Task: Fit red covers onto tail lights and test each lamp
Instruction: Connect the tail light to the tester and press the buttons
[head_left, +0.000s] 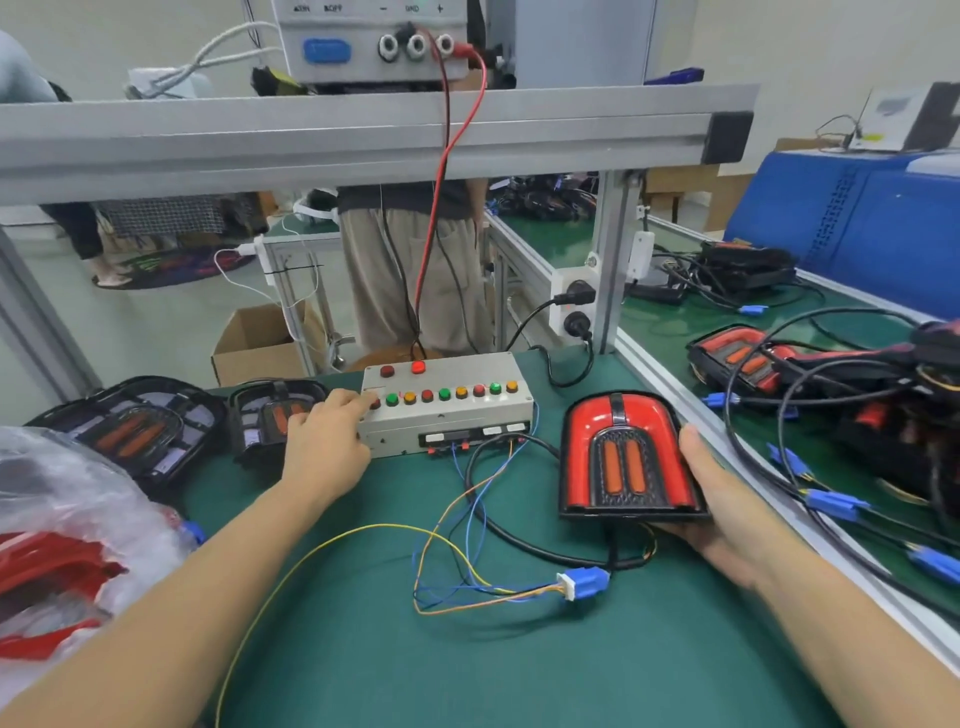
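Note:
A tail light with its red cover fitted (626, 457) is tilted up off the green mat, gripped along its right edge and underside by my right hand (727, 504). Its black cable runs to a blue connector (584, 581) joined to thin coloured wires from the grey test box (447, 415). My left hand (327, 441) rests at the box's left end, one fingertip on the leftmost button of the coloured row. One red lamp at the top of the box glows. Two tail lights without covers (130, 431) (270, 415) lie at the left.
A clear plastic bag of red covers (57, 561) sits at the near left. Across the aluminium rail on the right lie several tail lights with tangled cables (831, 384). A power supply (374, 41) stands on the overhead shelf. A person stands beyond the bench.

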